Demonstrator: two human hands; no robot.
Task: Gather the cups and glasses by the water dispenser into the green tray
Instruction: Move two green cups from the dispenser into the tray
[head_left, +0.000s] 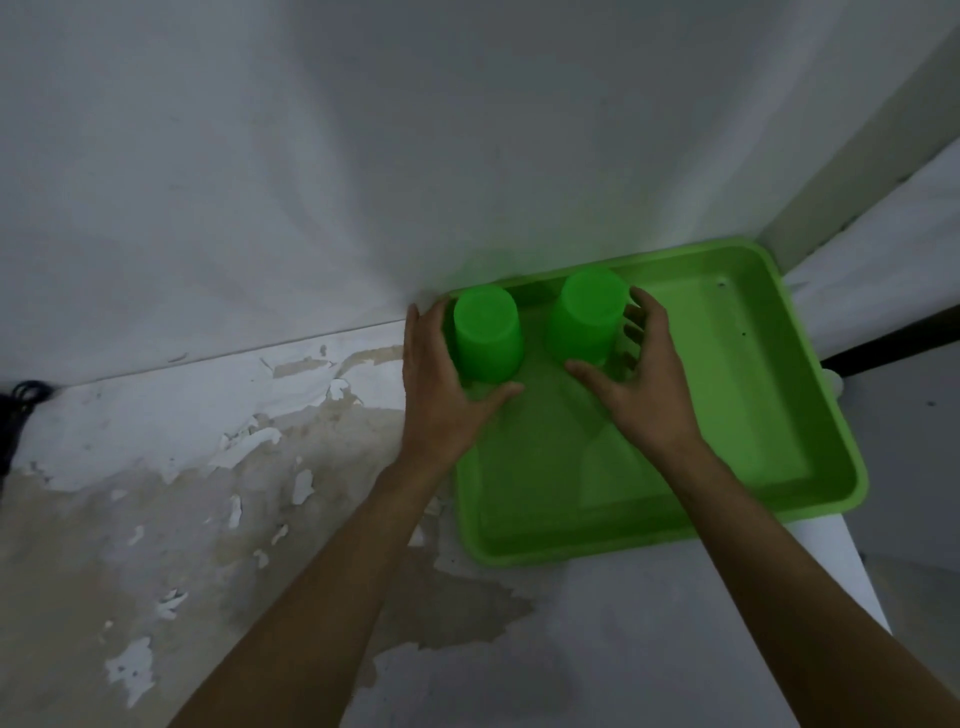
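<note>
A green tray lies on a white surface against the wall. Two green plastic cups stand upside down in its far left part. My left hand wraps the left cup from its left side, palm against it and thumb under its front. My right hand is beside the right cup, on its right. Its fingers are spread, a small gap shows between them and the cup, and the thumb reaches toward the cup's lower edge. The rest of the tray holds nothing.
A white wall rises directly behind the tray. The surface to the left is worn, with peeling white paint. A dark cable lies at the far left edge. A dark bar and a drop-off lie right of the tray.
</note>
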